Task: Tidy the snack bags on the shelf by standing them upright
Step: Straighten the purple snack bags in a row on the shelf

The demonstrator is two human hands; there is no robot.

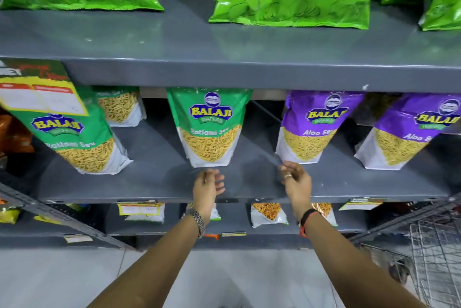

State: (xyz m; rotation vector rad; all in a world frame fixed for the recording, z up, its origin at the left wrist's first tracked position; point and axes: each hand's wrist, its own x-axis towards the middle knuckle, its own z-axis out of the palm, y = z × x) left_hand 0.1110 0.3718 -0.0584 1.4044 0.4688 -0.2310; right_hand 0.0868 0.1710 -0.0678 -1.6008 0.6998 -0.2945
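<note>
On the middle shelf (154,183), near its front edge, both hands are stretched out over bare grey metal. The left hand (207,189) hovers just in front of the base of the green Ratlami Sev bag (209,128), which stands upright about midway along the shelf; the fingers are spread and loosely curled, a little blurred, and the grip is apart, holding nothing. The right hand (296,183) sits just beside the bottom left corner of the purple Aloo Sev bag (314,128); its fingers are also parted, and whether a fingertip touches the pouch cannot be told. A second purple bag (409,138) stands toward the right end of the shelf, leaning slightly. Toward the left end, another green Ratlami Sev bag (82,140) stands tilted, its top partly covered by a yellow price tag (42,98) hanging from the shelf above. Large bright green bags (296,1) rest on the upper shelf (199,38). A wire trolley (434,257) shows at the lower right.
</note>
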